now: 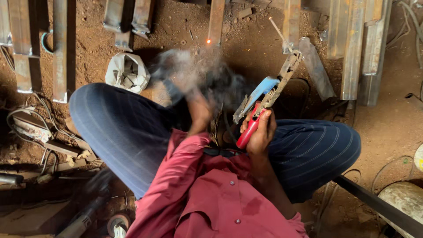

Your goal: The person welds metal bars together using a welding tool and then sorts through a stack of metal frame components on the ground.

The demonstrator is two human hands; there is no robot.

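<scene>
**Between the knees, a live holder and a blurred hand**

Above the lap, the red-handled metal electrode holder (264, 103) sits in my right hand (261, 132), fingers closed round the red grip, its blue-lined clamp tilted up and away with a thin bare welding rod (278, 30) sticking out of the tip. The rod points towards the rusty steel bars (352, 53) lying on the dirt just beyond. My left hand (199, 110) is a smear of motion in front of the left knee; I cannot tell whether it is open or closed, or what it holds.

As I judge it, the danger is the rod tip: it hangs near bare steel, so a stray touch could strike an arc. An orange spark (208, 41) glows on the ground, near a crumpled white bag (128, 71). Loose cables (26, 119) lie beside the left leg, easy to snag.
</scene>
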